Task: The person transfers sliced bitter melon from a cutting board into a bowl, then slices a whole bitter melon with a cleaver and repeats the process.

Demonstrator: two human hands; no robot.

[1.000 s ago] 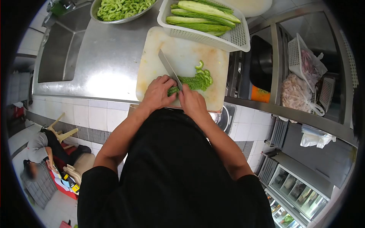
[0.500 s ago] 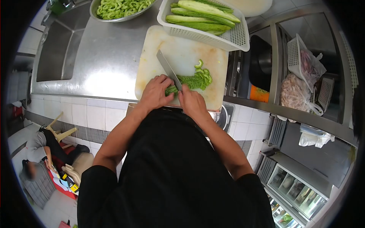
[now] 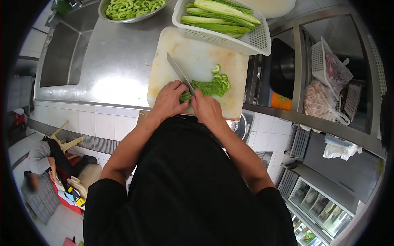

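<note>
My right hand (image 3: 206,107) is closed round the handle of a kitchen knife (image 3: 177,67), its blade slanting up and to the left over a white cutting board (image 3: 164,45). Curled fingers of my left hand (image 3: 169,98) press down the uncut end of a green bitter melon (image 3: 185,97), close beside the blade. On the blade's right side lies a row of thin bitter melon slices (image 3: 213,86), with one loose crescent at its top. The knife's handle is mostly hidden in my grip.
Behind the board stands a white plastic basket (image 3: 246,48) of halved bitter melons. A metal bowl (image 3: 135,18) of cut slices sits at the back left, near a sink (image 3: 67,49). Right is a metal shelf (image 3: 305,119) with bagged food. A person (image 3: 41,156) sits lower left.
The knife's tip has shifted slightly left relative to the board, and its blade stays against the bitter melon. Both hands keep nearly the same place; the whole view has shifted slightly.
</note>
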